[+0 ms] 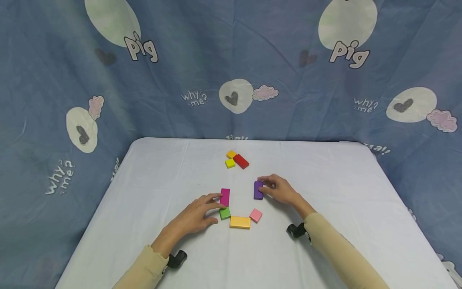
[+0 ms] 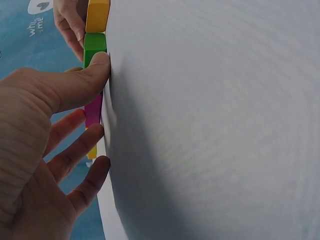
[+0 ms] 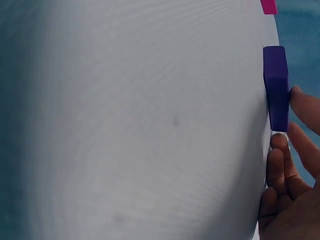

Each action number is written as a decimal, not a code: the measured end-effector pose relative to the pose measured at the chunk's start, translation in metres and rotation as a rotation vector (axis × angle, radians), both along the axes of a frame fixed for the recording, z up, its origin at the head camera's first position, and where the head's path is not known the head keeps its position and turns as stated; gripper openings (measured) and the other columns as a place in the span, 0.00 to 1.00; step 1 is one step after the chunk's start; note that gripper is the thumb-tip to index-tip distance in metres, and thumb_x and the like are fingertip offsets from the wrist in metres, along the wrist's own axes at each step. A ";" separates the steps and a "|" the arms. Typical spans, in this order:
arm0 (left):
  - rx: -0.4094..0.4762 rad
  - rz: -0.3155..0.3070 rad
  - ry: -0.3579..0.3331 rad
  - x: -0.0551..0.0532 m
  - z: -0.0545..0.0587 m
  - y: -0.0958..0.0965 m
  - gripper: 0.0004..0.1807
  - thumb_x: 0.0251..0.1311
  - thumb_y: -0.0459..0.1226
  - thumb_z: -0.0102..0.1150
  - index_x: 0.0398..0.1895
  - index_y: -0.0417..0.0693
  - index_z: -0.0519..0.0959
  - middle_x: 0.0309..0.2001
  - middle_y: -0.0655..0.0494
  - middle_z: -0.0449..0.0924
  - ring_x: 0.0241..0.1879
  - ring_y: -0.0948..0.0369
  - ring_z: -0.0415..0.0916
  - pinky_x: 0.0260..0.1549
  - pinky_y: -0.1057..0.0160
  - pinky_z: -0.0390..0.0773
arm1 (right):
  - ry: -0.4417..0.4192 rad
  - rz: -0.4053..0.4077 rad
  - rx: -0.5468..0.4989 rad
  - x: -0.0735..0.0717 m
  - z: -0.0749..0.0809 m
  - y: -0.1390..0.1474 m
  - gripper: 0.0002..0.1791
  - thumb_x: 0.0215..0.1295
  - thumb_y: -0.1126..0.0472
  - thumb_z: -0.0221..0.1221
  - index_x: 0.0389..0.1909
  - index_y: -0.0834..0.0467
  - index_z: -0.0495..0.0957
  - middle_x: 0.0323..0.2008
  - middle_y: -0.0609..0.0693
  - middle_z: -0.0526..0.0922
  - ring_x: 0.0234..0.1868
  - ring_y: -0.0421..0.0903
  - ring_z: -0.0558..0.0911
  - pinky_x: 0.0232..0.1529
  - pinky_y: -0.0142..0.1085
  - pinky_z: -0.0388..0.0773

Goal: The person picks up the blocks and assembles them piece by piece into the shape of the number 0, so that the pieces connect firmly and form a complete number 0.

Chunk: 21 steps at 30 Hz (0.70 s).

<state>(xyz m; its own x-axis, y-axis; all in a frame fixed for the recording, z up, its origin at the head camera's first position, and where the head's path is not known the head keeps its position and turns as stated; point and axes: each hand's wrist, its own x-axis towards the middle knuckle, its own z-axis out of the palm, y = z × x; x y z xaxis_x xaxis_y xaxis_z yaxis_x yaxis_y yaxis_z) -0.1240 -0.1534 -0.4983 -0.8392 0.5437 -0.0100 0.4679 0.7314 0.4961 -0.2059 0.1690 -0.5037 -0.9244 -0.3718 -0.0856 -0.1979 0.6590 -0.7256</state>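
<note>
A magenta block (image 1: 225,197) and a green block (image 1: 225,213) stand end to end on the white table. My left hand (image 1: 196,212) reaches over them from the left, its fingers loosely extended and fingertips at the tops of both. Its thumb lies apart, left of the green block. Farther right, my right hand (image 1: 279,189) pinches a purple block (image 1: 258,190), thumb at its right side and index finger at its far end. In the right wrist view the purple block (image 3: 276,90) sits against the tabletop, with the other fingers curled beside it.
An orange-yellow block (image 1: 240,222) lies nearer me, between the green block and a turned pink block (image 1: 256,215). Toward the back sit a red block (image 1: 241,161) and two small yellow blocks (image 1: 230,163). A blue printed cloth (image 1: 231,48) hangs behind the table (image 1: 173,160).
</note>
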 end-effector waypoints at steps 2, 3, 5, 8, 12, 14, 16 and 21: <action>0.000 0.002 -0.006 0.000 0.000 0.000 0.26 0.54 0.40 0.72 0.58 0.57 0.80 0.68 0.53 0.65 0.66 0.52 0.63 0.61 0.45 0.66 | -0.007 -0.004 -0.008 0.000 0.000 0.000 0.24 0.65 0.54 0.63 0.61 0.54 0.76 0.50 0.51 0.78 0.50 0.49 0.74 0.53 0.47 0.73; 0.000 0.002 -0.005 0.000 0.000 0.000 0.25 0.54 0.40 0.72 0.58 0.57 0.80 0.68 0.53 0.65 0.66 0.52 0.63 0.61 0.45 0.66 | -0.011 -0.006 -0.013 0.000 0.000 0.000 0.24 0.65 0.54 0.63 0.61 0.54 0.76 0.50 0.51 0.79 0.51 0.50 0.75 0.53 0.47 0.73; -0.002 0.002 -0.005 0.000 0.000 0.000 0.25 0.54 0.40 0.72 0.58 0.57 0.80 0.68 0.53 0.65 0.66 0.52 0.63 0.61 0.45 0.66 | -0.023 -0.017 -0.018 0.001 0.000 0.000 0.24 0.65 0.54 0.64 0.61 0.53 0.77 0.51 0.51 0.78 0.52 0.50 0.75 0.55 0.47 0.72; -0.003 0.003 0.000 0.000 0.000 0.000 0.25 0.54 0.41 0.72 0.58 0.57 0.81 0.68 0.53 0.66 0.66 0.53 0.64 0.61 0.45 0.66 | -0.035 -0.024 -0.026 0.001 0.000 0.000 0.23 0.65 0.54 0.64 0.60 0.53 0.78 0.51 0.50 0.79 0.53 0.50 0.74 0.56 0.48 0.72; -0.002 0.007 0.001 0.000 0.000 0.001 0.25 0.54 0.41 0.73 0.58 0.57 0.81 0.68 0.53 0.66 0.66 0.52 0.64 0.61 0.45 0.67 | -0.028 -0.006 -0.027 0.002 -0.001 0.001 0.22 0.65 0.53 0.64 0.59 0.53 0.79 0.50 0.49 0.79 0.54 0.50 0.74 0.57 0.50 0.71; -0.005 0.009 -0.003 0.000 0.001 0.001 0.25 0.54 0.40 0.72 0.58 0.57 0.81 0.68 0.53 0.65 0.66 0.51 0.64 0.61 0.45 0.67 | -0.019 0.004 -0.027 0.003 -0.001 0.001 0.22 0.65 0.53 0.64 0.58 0.54 0.79 0.50 0.49 0.79 0.55 0.50 0.74 0.57 0.50 0.70; -0.007 0.009 -0.004 0.000 0.001 0.001 0.25 0.54 0.40 0.72 0.58 0.57 0.81 0.68 0.52 0.65 0.66 0.51 0.64 0.60 0.45 0.67 | -0.012 0.009 -0.033 0.004 0.000 0.000 0.21 0.64 0.54 0.64 0.58 0.54 0.79 0.50 0.49 0.79 0.55 0.51 0.74 0.58 0.50 0.70; -0.011 0.013 -0.007 0.000 0.000 0.001 0.26 0.54 0.40 0.73 0.58 0.57 0.81 0.68 0.53 0.66 0.66 0.52 0.63 0.61 0.45 0.67 | -0.005 0.024 -0.026 0.005 -0.001 0.001 0.22 0.64 0.53 0.65 0.57 0.54 0.80 0.50 0.49 0.79 0.56 0.51 0.74 0.59 0.51 0.69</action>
